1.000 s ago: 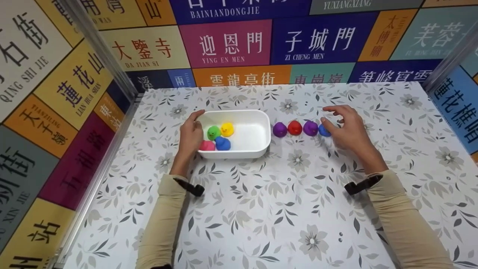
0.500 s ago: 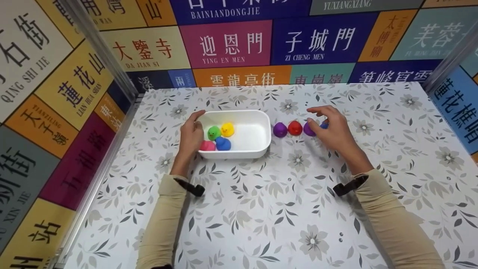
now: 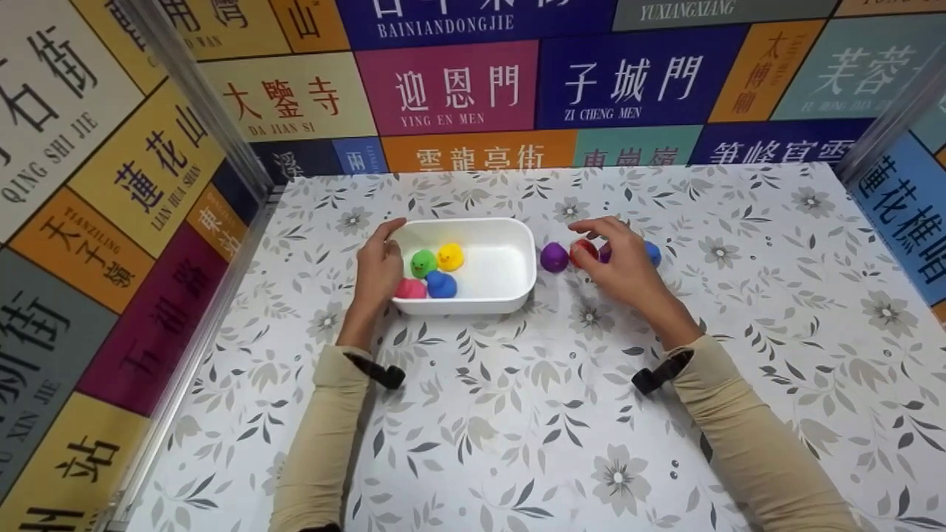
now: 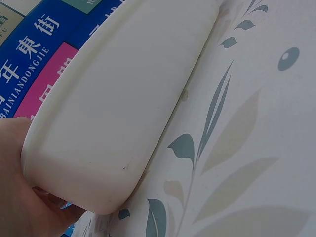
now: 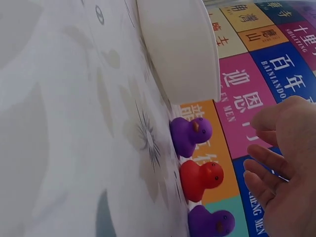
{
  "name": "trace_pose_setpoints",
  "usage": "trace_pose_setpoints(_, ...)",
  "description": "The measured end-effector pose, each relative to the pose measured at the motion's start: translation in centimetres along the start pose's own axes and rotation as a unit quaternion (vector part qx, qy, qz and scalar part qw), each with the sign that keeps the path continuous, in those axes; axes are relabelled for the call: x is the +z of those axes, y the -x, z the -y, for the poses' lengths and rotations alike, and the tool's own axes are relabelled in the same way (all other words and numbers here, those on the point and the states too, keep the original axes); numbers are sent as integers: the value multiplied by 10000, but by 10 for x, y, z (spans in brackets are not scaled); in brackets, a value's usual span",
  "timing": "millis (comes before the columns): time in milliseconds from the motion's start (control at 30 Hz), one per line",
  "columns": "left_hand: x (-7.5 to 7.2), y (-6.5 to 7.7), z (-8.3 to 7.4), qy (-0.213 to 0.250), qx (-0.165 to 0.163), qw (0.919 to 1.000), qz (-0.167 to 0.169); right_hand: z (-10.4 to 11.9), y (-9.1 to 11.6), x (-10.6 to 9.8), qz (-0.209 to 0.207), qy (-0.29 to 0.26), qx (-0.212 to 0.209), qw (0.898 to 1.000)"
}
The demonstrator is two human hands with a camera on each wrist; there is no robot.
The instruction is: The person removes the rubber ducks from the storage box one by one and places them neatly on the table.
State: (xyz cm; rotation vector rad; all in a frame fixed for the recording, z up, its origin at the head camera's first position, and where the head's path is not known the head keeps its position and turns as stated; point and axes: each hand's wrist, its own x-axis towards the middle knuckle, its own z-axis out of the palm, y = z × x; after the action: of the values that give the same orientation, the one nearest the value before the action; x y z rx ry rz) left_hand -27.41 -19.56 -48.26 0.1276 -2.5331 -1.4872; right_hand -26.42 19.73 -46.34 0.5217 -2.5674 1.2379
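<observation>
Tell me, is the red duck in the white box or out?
Out. The right wrist view shows the red duck on the table between two purple ducks, outside the white box.

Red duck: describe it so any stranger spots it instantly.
On the flowered tabletop, find the white tub. In the head view, look just right of it: the red duck is second in line, between the nearer purple duck and the farther purple duck. Unlike its neighbours, it is red.

The person's beige-sleeved left forearm (image 3: 319,440) and beige-sleeved right forearm (image 3: 750,428) reach forward, the bare left hand (image 3: 379,267) curved inward, the bare right hand (image 3: 624,260) raised with thumb (image 3: 586,256) parted from loosely bent fingers (image 3: 604,224).
</observation>
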Motion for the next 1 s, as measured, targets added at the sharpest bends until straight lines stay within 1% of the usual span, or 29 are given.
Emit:
trace_pose_setpoints(200,0,0,-1,76,-55,10000,8,9,-3,14,105,-87,-91,9999)
trace_pose_setpoints(467,-1,0,-1,107,2,9999,-7,28,-8,29,207,-358,-179,9990)
trace_pose_setpoints(600,-1,0,-1,120,0,9999,37,36,-10,38,287,-570,-346,9974)
trace_pose_setpoints(700,0,1,0,121,26,9999,11,41,-11,45,336,-564,-499,9966)
trace_pose_setpoints(867,0,1,0,59,115,9999,-24,51,-13,58,561,-588,-479,9955)
trace_pose_setpoints(1000,0,0,0,11,83,10000,-11,58,-14,66,715,-641,-484,9942)
